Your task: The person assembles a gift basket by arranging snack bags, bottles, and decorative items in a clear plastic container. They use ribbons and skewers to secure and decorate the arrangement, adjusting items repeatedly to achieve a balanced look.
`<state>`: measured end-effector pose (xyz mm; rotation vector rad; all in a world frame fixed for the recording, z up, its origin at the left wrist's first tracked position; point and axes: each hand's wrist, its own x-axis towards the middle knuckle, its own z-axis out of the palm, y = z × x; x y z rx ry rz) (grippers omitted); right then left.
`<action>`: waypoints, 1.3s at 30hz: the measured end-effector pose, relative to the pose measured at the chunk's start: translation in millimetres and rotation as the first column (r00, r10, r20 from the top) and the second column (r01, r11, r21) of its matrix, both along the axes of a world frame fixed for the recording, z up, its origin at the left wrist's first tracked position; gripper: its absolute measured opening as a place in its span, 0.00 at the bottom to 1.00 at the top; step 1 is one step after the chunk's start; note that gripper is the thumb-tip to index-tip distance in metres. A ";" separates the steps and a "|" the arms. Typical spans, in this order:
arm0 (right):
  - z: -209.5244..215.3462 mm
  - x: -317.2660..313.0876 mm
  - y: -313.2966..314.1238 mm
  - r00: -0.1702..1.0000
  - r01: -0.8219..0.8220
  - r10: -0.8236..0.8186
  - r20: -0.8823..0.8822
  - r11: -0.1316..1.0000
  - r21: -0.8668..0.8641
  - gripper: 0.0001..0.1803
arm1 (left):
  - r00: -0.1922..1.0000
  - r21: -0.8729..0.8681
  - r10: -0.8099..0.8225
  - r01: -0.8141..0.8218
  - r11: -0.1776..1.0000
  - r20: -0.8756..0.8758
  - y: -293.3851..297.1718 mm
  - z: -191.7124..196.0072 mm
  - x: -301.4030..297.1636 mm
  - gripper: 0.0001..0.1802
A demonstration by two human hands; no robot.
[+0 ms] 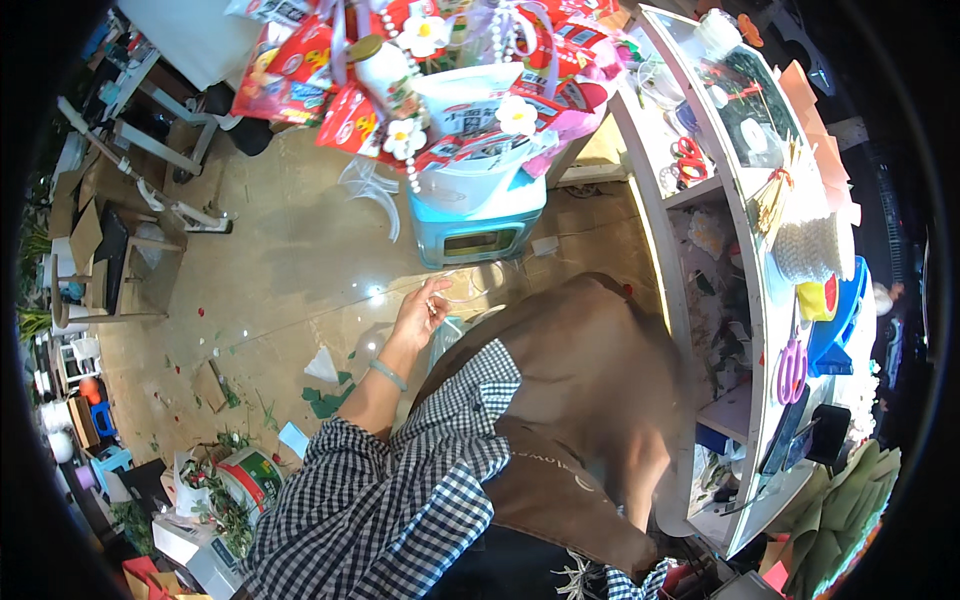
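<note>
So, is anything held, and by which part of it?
The left hand holds a thin pale strand; whether at its end is unclear. The right hand is blurred; I cannot tell.

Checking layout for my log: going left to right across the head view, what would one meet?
White-and-green tub, white scrap on the floor, left hand, right hand (blurred), red-handled scissors, purple-handled scissors.

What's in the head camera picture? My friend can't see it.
A person's left hand holds a thin pale strand near a blue stand under red snack packets. The right hand is blurred before a brown apron.
</note>
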<state>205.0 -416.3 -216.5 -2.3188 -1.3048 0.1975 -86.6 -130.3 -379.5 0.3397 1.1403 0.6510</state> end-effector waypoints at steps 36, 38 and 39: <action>-199.3 99.7 69.8 0.963 -0.226 0.117 -0.241 0.838 -0.497 0.11 | -0.479 -0.436 -0.590 0.871 -0.228 -0.649 20.1 -442.0 162.3 0.26; -202.7 101.6 74.5 0.964 -0.229 0.124 -0.235 0.836 -0.498 0.10 | -0.218 -0.486 -0.723 0.854 0.183 -0.656 25.4 -449.3 169.7 0.32; -205.1 101.9 77.9 0.965 -0.226 0.121 -0.234 0.837 -0.498 0.10 | -0.355 -0.467 -0.666 0.884 -0.012 -0.656 32.1 -456.5 170.6 0.33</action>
